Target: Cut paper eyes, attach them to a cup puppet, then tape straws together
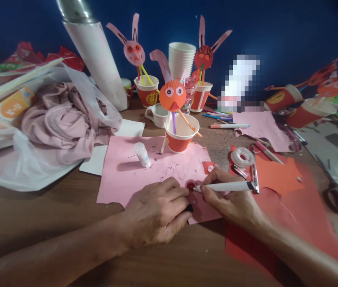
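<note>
My right hand [231, 199] grips a white marker [227, 186], its tip on a small red paper circle [191, 186] that bears black lines. The circle lies on a pink paper sheet [115, 179]. At the circle's left edge, the fingertips of my left hand [160, 211] press down, and a black marker cap [188, 208] sticks out between its lower fingers. Just beyond my right fingers lies a red paper scrap [207, 166] with a small pale circle on it. Behind my hands stand a white glue stick [142, 154] and a paper cup [179, 141] with an orange paper face [173, 96].
Similar cup figures stand at the back and right, near stacked white cups [181, 56] and a leaning white flask [97, 63]. A plastic bag with pink cloth [58, 123] fills the left. Tape [242, 157], orange paper [276, 175], red paper [309, 223] and scissors [335, 195] lie right.
</note>
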### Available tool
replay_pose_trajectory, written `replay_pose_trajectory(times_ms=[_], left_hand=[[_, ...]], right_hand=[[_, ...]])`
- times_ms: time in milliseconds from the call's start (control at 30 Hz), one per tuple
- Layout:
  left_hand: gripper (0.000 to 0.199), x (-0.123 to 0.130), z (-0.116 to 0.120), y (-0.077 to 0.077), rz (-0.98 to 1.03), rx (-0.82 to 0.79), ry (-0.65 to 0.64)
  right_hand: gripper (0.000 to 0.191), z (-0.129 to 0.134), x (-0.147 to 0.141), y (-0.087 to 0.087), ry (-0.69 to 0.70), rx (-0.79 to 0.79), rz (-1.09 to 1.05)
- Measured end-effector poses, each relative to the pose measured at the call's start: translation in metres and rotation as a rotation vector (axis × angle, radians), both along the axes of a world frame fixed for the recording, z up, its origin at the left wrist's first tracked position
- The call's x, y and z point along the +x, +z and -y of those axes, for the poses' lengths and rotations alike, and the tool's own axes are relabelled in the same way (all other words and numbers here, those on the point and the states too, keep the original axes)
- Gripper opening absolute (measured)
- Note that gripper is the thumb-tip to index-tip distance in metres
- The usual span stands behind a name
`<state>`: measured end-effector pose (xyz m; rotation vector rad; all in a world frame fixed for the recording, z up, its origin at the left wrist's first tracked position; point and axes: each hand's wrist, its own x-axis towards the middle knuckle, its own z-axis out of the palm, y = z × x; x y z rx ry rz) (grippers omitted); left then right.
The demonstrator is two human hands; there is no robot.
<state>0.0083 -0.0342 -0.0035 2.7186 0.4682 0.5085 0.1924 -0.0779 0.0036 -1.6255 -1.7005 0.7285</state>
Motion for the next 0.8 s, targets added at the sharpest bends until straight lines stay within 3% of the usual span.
replay_pose_trajectory(times_ms=[367,567,800], left_hand=[[0.02,-0.0001,-0.0004,0.0014,-0.001,-0.009,-0.003],[0.02,-0.0005,-0.0004,0.0,0.008,-0.017,-0.007],[0.02,-0.0003,-0.0001,0.001,0.006,-0.015,0.006]], right_hand=[[0.014,0.0002,0.0009,0.006,-0.016,0.0,-0.008],[0.011,0.0002,0.0018,0.0053,-0.095,0.021,-0.072],[0.01,-0.0018,-0.0009,0.0032,-0.039,0.03,0.005]])
